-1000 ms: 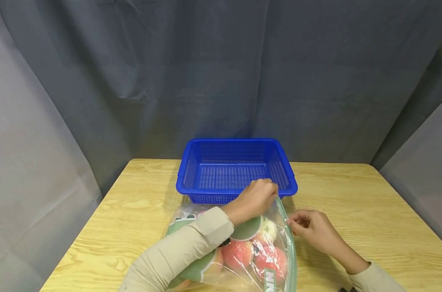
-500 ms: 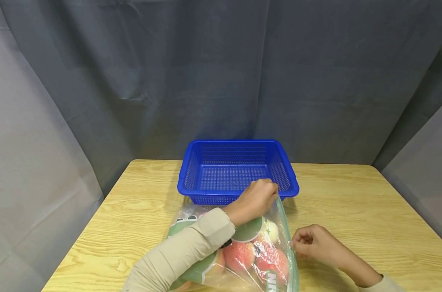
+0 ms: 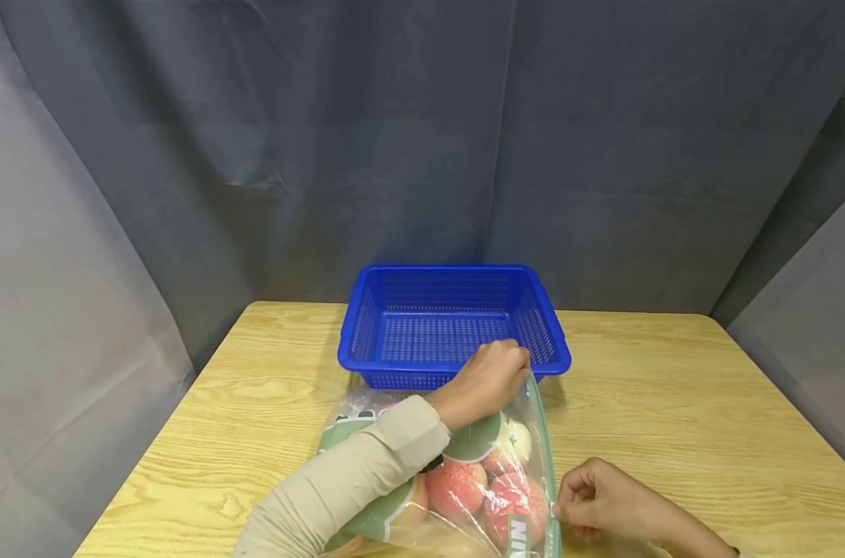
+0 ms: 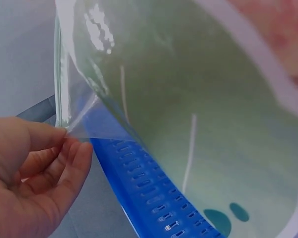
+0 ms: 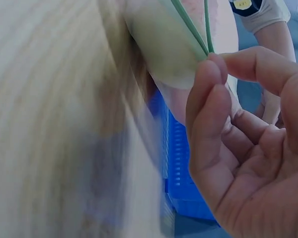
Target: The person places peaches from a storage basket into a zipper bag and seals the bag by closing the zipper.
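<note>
A clear zip bag (image 3: pixel 473 443) with green printing lies at the near side of the table, round red-and-yellow fruits (image 3: pixel 456 487) showing through it. Its green zip edge (image 3: pixel 543 434) runs along the right side. My left hand (image 3: pixel 488 376) reaches across the bag and pinches its far top corner; the left wrist view shows thumb and fingertips on the clear film. Lower on the same edge, my right hand (image 3: pixel 600 500) pinches a small white slider (image 3: pixel 555 509) between thumb and forefinger. In the right wrist view, two green zip strips (image 5: pixel 191 25) meet at those fingertips.
Behind the bag stands a blue perforated plastic basket (image 3: pixel 443 337) with nothing in it. The wooden table (image 3: pixel 674 403) extends to both sides. Dark grey cloth (image 3: pixel 394 139) hangs behind its far edge, with lighter cloth (image 3: pixel 67 310) at the left.
My right hand has slid along the zip edge toward me, its fingertips staying at the edge. The left hand keeps its hold on the far corner.
</note>
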`<state>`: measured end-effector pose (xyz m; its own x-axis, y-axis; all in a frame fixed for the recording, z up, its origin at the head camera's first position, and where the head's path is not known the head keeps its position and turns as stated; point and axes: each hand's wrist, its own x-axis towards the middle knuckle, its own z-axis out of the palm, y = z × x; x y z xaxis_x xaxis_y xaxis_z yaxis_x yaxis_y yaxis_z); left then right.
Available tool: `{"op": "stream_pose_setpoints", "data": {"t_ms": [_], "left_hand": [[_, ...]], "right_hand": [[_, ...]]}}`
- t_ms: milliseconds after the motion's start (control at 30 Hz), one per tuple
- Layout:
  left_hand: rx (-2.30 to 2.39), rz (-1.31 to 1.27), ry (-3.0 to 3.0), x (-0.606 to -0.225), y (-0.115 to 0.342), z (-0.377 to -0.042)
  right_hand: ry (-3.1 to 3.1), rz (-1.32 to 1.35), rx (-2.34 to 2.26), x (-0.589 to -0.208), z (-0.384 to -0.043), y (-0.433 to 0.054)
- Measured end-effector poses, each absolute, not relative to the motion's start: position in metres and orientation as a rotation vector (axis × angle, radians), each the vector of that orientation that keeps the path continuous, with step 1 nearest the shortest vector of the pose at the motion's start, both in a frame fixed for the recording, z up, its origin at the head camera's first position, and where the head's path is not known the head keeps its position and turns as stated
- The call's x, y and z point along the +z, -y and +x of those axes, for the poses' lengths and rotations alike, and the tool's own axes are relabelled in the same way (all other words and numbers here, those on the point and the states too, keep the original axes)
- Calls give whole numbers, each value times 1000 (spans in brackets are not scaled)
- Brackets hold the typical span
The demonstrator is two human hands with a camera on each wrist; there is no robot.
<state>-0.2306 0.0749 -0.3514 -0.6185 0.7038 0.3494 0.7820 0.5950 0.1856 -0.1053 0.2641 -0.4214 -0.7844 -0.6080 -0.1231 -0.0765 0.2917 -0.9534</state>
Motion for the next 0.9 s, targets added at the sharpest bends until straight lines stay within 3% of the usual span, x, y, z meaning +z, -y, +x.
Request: {"op": "stream_pose_setpoints", "data": {"t_ms": [467, 733, 900], "left_hand": [[-438, -1201, 2575, -352, -78, -226], [-455, -1172, 2585, -354, -79, -230], [-453, -1170, 2572, -354, -76, -231]], "right_hand": [[-1800, -475, -1586, -431, -81, -253], [-1715, -860, -1600, -450, -74, -251], [-1745, -970, -1549, -454, -73, -252]]}}
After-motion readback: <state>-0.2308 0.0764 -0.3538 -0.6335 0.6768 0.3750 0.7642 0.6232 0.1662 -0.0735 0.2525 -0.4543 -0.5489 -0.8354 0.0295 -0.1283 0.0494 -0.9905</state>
